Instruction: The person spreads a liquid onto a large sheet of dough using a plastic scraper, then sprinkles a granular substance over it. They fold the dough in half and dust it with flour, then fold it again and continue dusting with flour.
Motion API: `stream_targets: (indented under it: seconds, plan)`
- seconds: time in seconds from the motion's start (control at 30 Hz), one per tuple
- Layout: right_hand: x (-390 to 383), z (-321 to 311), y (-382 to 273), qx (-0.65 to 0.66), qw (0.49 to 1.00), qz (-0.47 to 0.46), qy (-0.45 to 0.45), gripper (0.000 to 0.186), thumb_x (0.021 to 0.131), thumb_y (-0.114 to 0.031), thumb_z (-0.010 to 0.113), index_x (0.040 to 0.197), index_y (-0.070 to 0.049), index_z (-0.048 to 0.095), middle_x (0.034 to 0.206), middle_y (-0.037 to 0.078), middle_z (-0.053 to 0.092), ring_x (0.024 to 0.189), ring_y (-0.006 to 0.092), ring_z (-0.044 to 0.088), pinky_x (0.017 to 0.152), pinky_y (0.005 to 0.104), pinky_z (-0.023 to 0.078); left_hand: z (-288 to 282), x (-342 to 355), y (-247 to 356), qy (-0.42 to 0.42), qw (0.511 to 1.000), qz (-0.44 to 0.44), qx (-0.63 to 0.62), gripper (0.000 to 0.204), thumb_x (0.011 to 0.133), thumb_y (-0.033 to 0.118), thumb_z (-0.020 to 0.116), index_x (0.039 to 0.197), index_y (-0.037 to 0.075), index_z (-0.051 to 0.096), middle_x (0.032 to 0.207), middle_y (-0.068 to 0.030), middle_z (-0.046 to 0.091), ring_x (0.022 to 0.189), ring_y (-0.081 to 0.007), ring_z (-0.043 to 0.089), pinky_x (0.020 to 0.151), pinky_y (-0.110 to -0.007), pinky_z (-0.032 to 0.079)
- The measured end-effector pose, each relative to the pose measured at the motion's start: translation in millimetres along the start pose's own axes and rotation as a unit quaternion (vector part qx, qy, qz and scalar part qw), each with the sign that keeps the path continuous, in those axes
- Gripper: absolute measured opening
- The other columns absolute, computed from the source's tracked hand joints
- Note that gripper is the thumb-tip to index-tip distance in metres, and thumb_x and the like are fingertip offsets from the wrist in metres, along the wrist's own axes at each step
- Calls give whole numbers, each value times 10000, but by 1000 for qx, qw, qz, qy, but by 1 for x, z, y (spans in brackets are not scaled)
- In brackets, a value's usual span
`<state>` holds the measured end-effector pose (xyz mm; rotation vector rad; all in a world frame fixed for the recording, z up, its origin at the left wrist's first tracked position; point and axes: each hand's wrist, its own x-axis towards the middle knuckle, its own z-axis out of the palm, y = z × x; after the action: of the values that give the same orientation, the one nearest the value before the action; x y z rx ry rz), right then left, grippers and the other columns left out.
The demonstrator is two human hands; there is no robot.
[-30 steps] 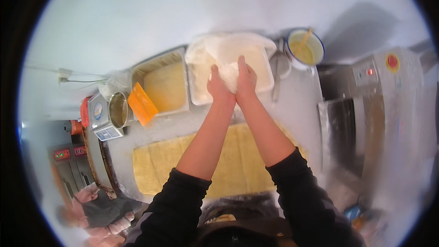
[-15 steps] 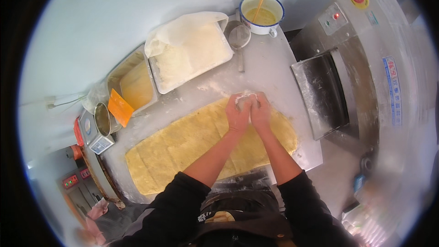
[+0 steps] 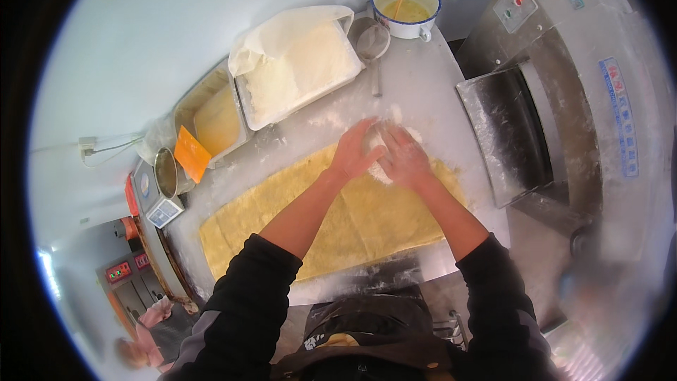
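A long, flat sheet of yellow dough [image 3: 296,215] lies across the floured worktop, with faint crease lines over it. White flour [image 3: 379,171] is heaped at its far edge, right of the middle. My left hand [image 3: 356,149] is over the left side of this flour, fingers stretched and thumb reaching toward the other hand. My right hand [image 3: 407,157] covers the flour's right side with its fingers apart and flour on them. Both hands are close together and neither grips anything; part of the flour is hidden under them.
Behind the dough stand a flour tray [image 3: 303,70] under a cloth, a metal pan [image 3: 218,123], an orange scraper [image 3: 191,154], a sieve [image 3: 372,41] and an enamel pot [image 3: 416,10] holding a stick. Left is a scale [image 3: 166,210]; right, a steel machine [image 3: 504,134].
My hands were cupped together over the flour; now they have parted with fingers stretched out. White flour shows on the dough beneath them. The view has shifted slightly.
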<state>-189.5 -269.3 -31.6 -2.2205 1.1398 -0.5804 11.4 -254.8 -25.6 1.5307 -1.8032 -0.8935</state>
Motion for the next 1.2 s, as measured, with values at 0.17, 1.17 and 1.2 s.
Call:
stream_targets:
  seconds: [0.17,1.17,1.2]
  plan:
    - [-1,18,-32,45,998,22,-30,601,942,-256,714,1482,-22,594,1533,212,551,1418,427,523,1170,495,475,-16,-22,-9,-2,1000,-28,-13,699,863,365,785,1463,56,603,1462,-219,630,1361,-426,579,1165,-497,455]
    - [6,439,-490,42,984,-144,-98,580,913,-195,763,1434,8,607,1504,216,558,1415,421,511,1237,480,420,-395,-480,-260,121,989,-59,62,643,805,308,804,1369,44,644,1360,-220,654,1239,-451,624,1100,-483,499]
    - [5,446,-500,53,981,-163,-93,587,912,-193,762,1440,8,602,1507,216,556,1418,420,509,1240,480,415,-400,-490,-265,125,989,-59,58,643,814,320,802,1373,45,643,1362,-220,653,1243,-450,623,1102,-485,497]
